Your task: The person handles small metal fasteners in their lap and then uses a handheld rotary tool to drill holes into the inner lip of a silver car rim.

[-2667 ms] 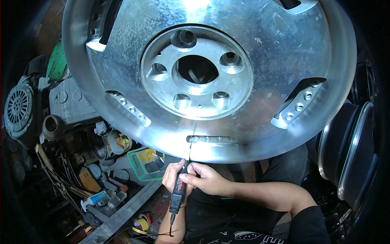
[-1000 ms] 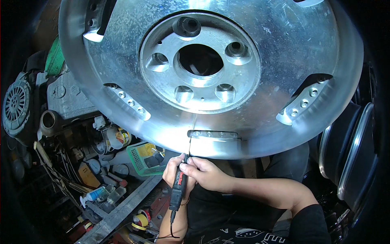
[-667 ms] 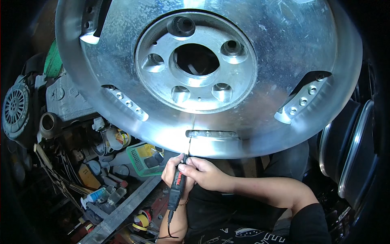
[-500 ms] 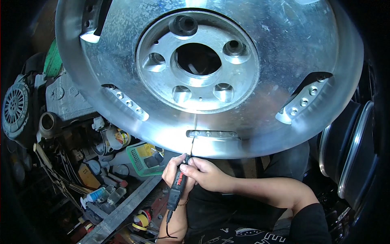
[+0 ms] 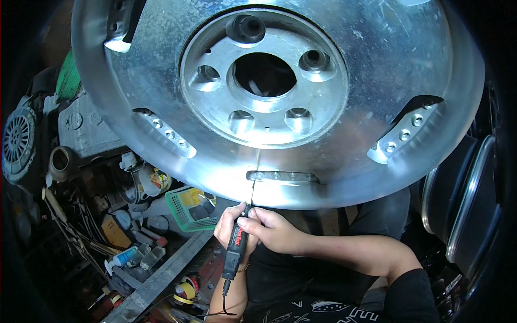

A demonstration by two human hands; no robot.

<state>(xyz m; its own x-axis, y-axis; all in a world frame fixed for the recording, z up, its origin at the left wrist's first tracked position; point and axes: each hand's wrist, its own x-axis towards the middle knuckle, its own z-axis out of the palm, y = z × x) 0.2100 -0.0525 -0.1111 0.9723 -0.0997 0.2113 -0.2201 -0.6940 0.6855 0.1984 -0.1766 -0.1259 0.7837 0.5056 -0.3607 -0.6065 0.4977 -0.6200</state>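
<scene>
Background: green basket [image 5: 195,225] ahead-left of left hand [image 5: 227,229]. Left, right [image 5: 272,230] hands gripping black corded tool [image 5: 235,247]; bit [image 5: 253,189] toward metal wheel [image 5: 377,70] ahead, contact unclear. Advisable: steady wrists, light pressure.

The metal wheel [image 5: 377,70] and rims [image 5: 471,199] show a workshop.

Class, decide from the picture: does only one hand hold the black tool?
No, the left hand and the right hand both hold the black tool.
</scene>
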